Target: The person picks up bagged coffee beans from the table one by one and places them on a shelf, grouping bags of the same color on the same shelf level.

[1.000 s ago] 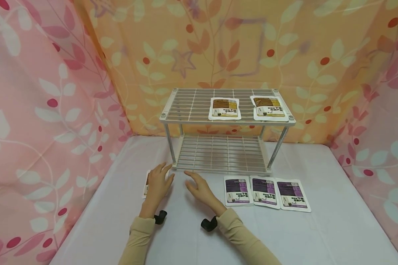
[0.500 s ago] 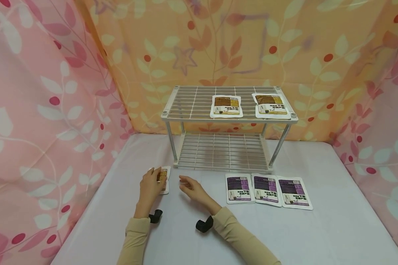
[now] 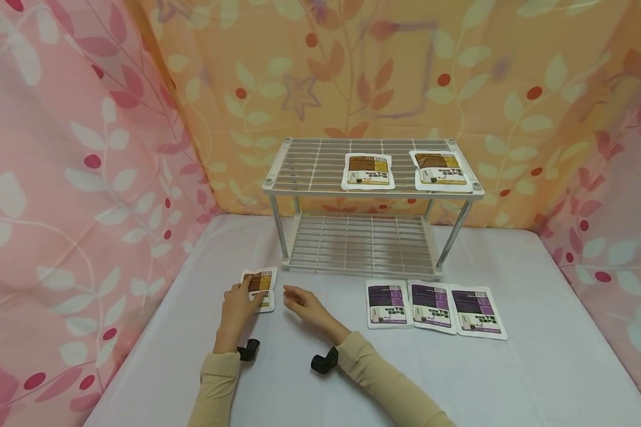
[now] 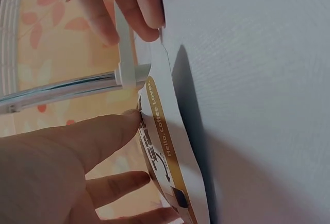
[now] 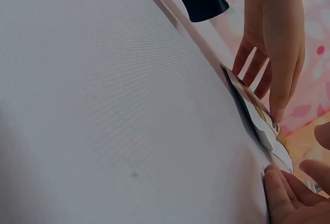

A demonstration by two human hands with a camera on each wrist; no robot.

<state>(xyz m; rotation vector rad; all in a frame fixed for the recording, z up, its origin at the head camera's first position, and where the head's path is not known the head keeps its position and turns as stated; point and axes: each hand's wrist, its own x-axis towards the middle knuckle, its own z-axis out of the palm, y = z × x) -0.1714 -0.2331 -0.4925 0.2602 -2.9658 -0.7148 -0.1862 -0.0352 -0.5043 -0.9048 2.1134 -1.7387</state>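
Observation:
A flat white pouch with a brown and yellow label (image 3: 265, 279) lies on the table, left of the rack's front corner; its label carries the word "Coffee" in the left wrist view. My left hand (image 3: 238, 306) rests fingertips on its upper face, thumb on the right and fingers on the left, all fairly straight. Part of the pouch is hidden under that hand. My right hand (image 3: 308, 307) hovers just right of the pouch, fingers loosely bent and holding nothing. In the right wrist view, the pouch (image 5: 252, 108) sits beneath the left hand's fingers.
A two-tier white wire rack (image 3: 320, 160) stands behind the hands. Its top shelf bears two brown-labelled pouches (image 3: 367, 172). Three purple-labelled pouches (image 3: 387, 303) lie in a row before it on the right. Patterned cloth walls (image 3: 112, 207) surround the white table (image 3: 545, 367).
My left hand has drawn back a little and come down onto the pouch, uncovering more of its label. The pouch has shifted slightly right. My right hand has moved slightly left and lower.

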